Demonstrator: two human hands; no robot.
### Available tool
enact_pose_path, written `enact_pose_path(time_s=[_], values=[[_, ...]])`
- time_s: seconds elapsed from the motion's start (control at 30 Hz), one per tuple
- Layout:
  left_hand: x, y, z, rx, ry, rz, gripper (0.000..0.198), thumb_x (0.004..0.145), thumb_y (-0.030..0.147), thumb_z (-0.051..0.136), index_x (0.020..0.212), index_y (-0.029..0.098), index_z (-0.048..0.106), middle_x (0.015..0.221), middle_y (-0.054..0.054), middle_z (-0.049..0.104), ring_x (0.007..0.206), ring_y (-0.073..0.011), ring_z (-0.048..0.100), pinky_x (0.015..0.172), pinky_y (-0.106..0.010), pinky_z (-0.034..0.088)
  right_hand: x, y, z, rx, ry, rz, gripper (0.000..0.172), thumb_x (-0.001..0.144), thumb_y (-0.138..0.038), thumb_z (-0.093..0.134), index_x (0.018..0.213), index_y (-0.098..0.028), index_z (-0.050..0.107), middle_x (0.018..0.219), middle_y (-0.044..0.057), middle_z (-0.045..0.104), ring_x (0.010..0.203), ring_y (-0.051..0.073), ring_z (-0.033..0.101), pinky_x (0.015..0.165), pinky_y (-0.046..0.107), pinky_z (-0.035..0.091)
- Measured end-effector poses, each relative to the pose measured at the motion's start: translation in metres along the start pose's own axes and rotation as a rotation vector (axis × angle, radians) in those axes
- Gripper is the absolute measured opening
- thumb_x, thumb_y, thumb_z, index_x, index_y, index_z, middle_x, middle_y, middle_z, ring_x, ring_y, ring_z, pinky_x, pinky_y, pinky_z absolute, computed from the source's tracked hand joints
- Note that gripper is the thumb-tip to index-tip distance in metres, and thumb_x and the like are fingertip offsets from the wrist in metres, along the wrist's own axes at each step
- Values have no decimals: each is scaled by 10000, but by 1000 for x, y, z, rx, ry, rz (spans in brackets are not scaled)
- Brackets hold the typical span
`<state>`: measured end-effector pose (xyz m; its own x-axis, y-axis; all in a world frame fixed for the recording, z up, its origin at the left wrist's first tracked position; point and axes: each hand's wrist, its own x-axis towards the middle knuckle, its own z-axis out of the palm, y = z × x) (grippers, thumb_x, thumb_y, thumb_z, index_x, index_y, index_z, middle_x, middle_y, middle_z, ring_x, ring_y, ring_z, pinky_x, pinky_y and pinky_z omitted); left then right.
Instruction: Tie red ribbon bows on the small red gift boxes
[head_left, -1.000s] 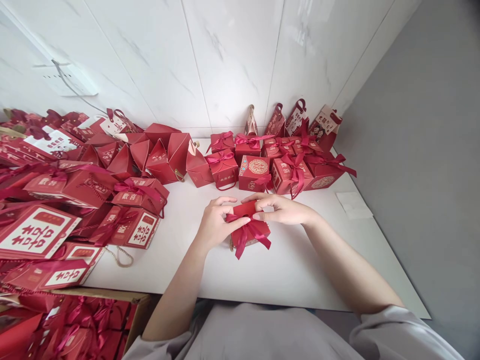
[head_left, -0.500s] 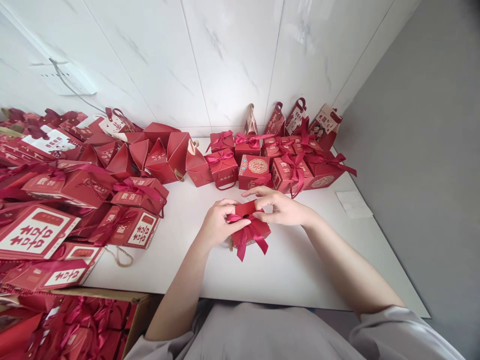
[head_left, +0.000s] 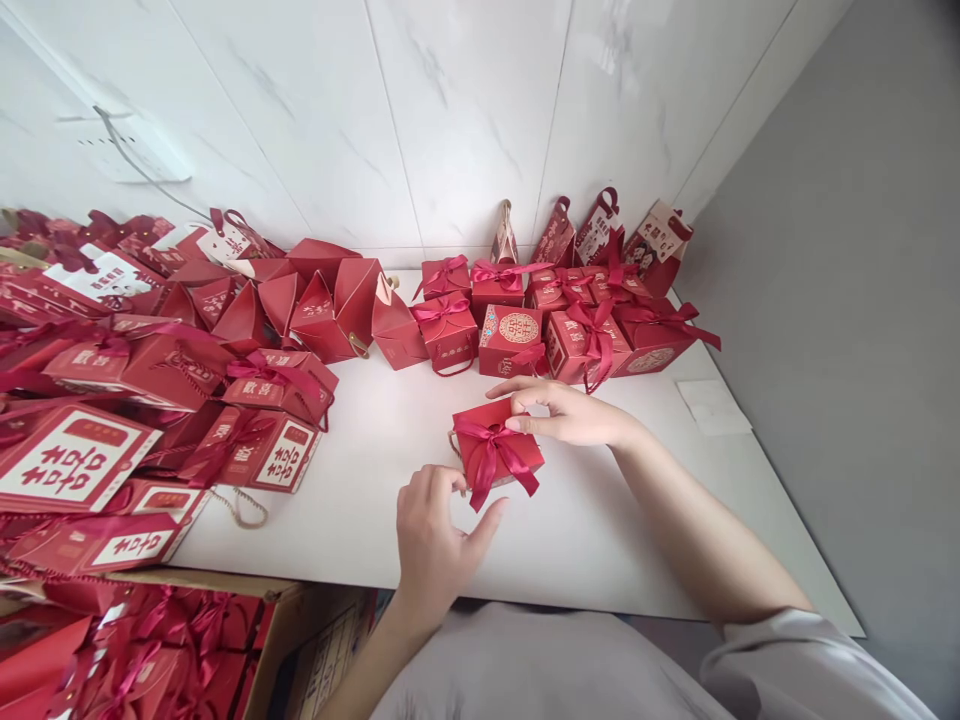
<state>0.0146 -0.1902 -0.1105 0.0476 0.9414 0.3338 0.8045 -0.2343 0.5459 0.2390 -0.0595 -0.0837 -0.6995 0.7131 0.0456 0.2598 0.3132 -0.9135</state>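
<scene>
A small red gift box (head_left: 491, 470) stands on the white table in front of me, a shiny ribbon bow (head_left: 495, 440) tied on its top. My right hand (head_left: 566, 412) is at the box's far right corner, with thumb and index finger closed on its top edge beside the bow. Close to the near left corner is my left hand (head_left: 435, 525), thumb and fingers apart and nothing between them; whether a fingertip touches the box I cannot tell. A thin cord handle (head_left: 453, 446) shows at the box's left side.
Red boxes with bows (head_left: 510, 335) stand in rows along the wall. Many more boxes (head_left: 67, 460) are heaped on the left. A carton (head_left: 281, 610) of red boxes sits below the table's front edge. A white paper (head_left: 712, 407) lies at right.
My left hand has let go of the bow and drawn back toward me, its fingers spreading. The right hand stays at the box's right side. The bow's tails hang over the front.
</scene>
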Motion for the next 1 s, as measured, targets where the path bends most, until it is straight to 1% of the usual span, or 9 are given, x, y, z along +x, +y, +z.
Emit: enact_pose_path(time_s=[0.1, 0.17, 0.23, 0.4, 0.47, 0.7, 0.8, 0.9, 1.0], values=[[2, -4, 2, -61, -174, -198, 355, 860, 461, 628, 624, 215, 529, 631, -6, 617, 645, -201, 567, 718, -370, 400, -1, -2, -1, -22, 10, -8, 348, 931, -484, 585, 722, -206, 581, 1372, 71, 572, 1195, 270, 583, 991, 422, 441], [6, -6, -2, -216, -323, -355, 398, 875, 506, 596, 602, 216, 594, 631, -12, 652, 653, -203, 592, 684, -348, 410, -2, -4, -1, -22, 13, -7, 346, 930, -487, 585, 725, -208, 590, 1372, 70, 572, 1178, 267, 593, 987, 418, 442], [10, -8, -6, -395, -427, -447, 413, 884, 525, 576, 621, 214, 640, 687, -19, 693, 710, -208, 622, 675, -327, 416, -2, -5, -2, -13, 15, -6, 349, 926, -489, 587, 721, -208, 597, 1371, 70, 573, 1170, 268, 598, 987, 417, 441], [17, -13, -14, -651, -497, -346, 408, 913, 459, 562, 610, 192, 621, 694, -17, 628, 709, -174, 567, 708, -305, 404, -2, -4, -4, 12, -3, -4, 370, 930, -493, 581, 706, -198, 599, 1358, 84, 578, 1172, 270, 591, 976, 415, 441], [17, -18, -15, -729, -527, -344, 407, 916, 441, 560, 606, 181, 594, 680, -15, 588, 692, -160, 537, 700, -294, 396, -2, -1, -5, 23, -12, 1, 377, 936, -488, 577, 701, -192, 588, 1356, 85, 579, 1163, 261, 591, 977, 409, 435], [16, -32, -17, -778, -602, -395, 354, 917, 447, 554, 750, 160, 674, 657, 3, 522, 637, -126, 428, 641, -271, 328, 1, 9, -5, 115, -61, -13, 342, 933, -458, 599, 726, -185, 593, 1301, 69, 599, 1083, 217, 598, 910, 347, 450], [17, -32, -19, -786, -621, -391, 366, 918, 440, 552, 707, 156, 646, 692, -10, 582, 635, -123, 422, 636, -269, 328, 1, 11, -7, 123, -76, -43, 343, 936, -442, 599, 710, -184, 584, 1263, 64, 605, 1045, 206, 598, 885, 343, 460], [19, -33, -22, -788, -653, -402, 392, 914, 425, 557, 627, 158, 557, 749, -30, 653, 640, -125, 439, 636, -269, 344, 0, 11, -9, 81, -93, -70, 330, 945, -420, 591, 718, -181, 611, 1265, 66, 586, 1026, 198, 599, 880, 350, 460], [22, -38, -24, -768, -671, -404, 394, 905, 410, 571, 601, 169, 501, 786, -47, 704, 683, -147, 493, 645, -275, 356, 0, 11, -7, 42, -90, -104, 301, 945, -394, 598, 738, -181, 642, 1276, 77, 575, 1019, 196, 600, 854, 348, 461]])
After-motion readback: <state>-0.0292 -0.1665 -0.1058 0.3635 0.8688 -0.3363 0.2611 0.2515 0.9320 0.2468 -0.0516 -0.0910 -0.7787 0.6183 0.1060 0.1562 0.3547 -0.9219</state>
